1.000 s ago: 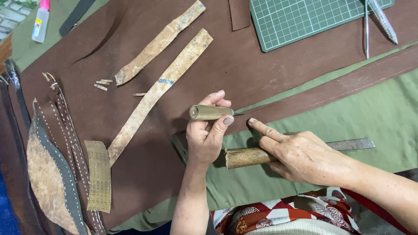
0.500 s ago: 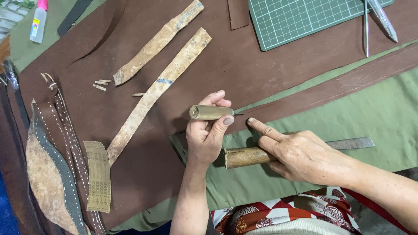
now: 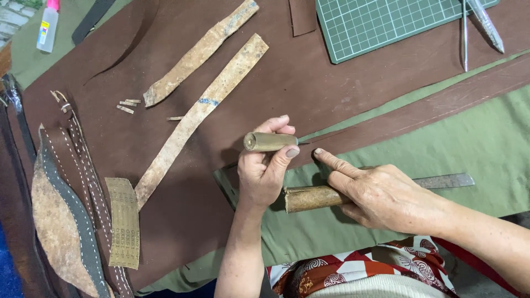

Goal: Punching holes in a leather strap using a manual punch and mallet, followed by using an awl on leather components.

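Note:
My left hand [image 3: 264, 168] grips a short tool with a brass-coloured round handle [image 3: 268, 142]; its thin tip points right onto the edge of the dark brown leather sheet [image 3: 309, 83]. My right hand [image 3: 381, 194] holds a rough wooden handle [image 3: 309, 197] under the palm, and its index finger stretches out to press on the leather strip edge just right of the tool's tip. A metal ruler [image 3: 444, 180] sticks out from under my right hand, lying on the green cloth [image 3: 486, 143].
Two long tan leather strips [image 3: 204, 105] lie up left, with small offcuts [image 3: 128, 105] beside them. Stitched leather pieces [image 3: 72, 209] and a stamped tan strip [image 3: 124, 223] lie at left. A green cutting mat [image 3: 381, 22], metal tools [image 3: 476, 22] and a glue bottle [image 3: 48, 25] sit along the top.

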